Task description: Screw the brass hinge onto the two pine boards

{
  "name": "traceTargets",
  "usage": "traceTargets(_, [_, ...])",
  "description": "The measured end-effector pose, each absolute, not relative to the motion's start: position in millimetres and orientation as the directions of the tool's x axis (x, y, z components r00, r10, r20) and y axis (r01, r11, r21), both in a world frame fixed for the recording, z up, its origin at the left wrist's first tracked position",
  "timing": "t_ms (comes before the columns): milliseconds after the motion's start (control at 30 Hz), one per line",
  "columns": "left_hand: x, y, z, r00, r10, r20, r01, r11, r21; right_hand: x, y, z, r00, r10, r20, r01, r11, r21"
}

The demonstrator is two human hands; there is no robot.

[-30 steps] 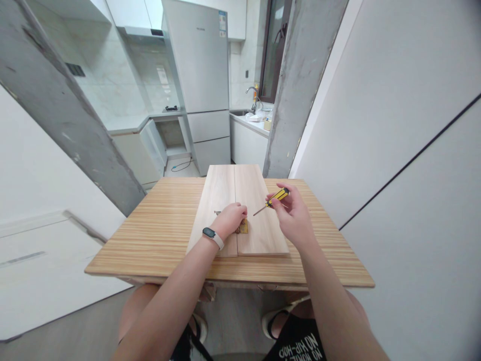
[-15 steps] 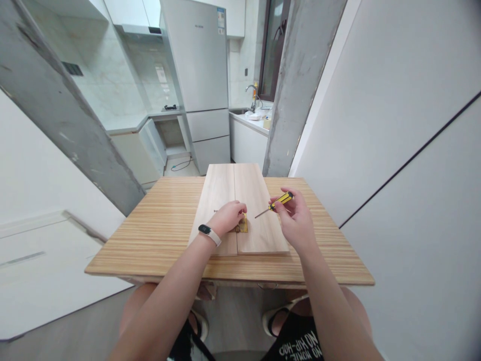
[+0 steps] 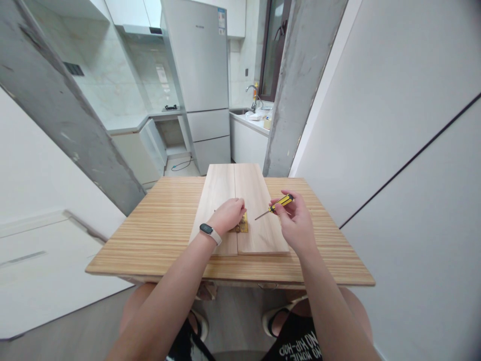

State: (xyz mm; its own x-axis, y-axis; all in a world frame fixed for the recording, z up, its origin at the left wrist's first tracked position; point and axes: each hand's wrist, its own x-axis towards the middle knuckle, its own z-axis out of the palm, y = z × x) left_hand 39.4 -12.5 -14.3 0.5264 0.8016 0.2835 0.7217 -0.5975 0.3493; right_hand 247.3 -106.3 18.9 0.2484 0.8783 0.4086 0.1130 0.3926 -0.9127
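Observation:
Two pale wooden boards lie side by side, with a narrow seam between them. Across that seam sits a brass-coloured hinge, partly covered by my left hand. The left fingers are bent together over the hinge; whatever they pinch is too small or hidden to make out. A yellow-and-black screwdriver is in my right hand, held by the handle. Its metal shaft points down and left, the tip above the right board and apart from the hinge.
The boards rest on a wood-grain table. Beyond it stand a silver refrigerator and a sink counter with a faucet. A white panel rises at the right, and my knees are under the table's near edge.
The fingers of my left hand have shifted slightly over the hinge and curled closer together. My right hand and the screwdriver have barely moved.

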Motion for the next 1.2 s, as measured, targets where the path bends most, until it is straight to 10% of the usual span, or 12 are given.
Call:
traceTargets(233, [-22.6, 6.1, -25.7, 0.185, 0.931, 0.314, 0.704, -0.348, 0.619, 253.5, -113.5, 13.8, 0.277, 0.881, 0.384, 0.095, 0.373, -0.923])
traceTargets(467, [-57.1, 13.4, -51.0, 0.018, 0.963, 0.268, 0.775, -0.182, 0.605, 242.3, -114.6, 10.1, 0.290, 0.881, 0.374, 0.073, 0.369, -0.926])
traceTargets(1200, [-71.6, -42.8, -56.5, 0.106, 0.929, 0.354, 0.764, -0.304, 0.569, 171.8, -83.7, 26.8, 0.185, 0.895, 0.406, -0.232, 0.441, -0.867])
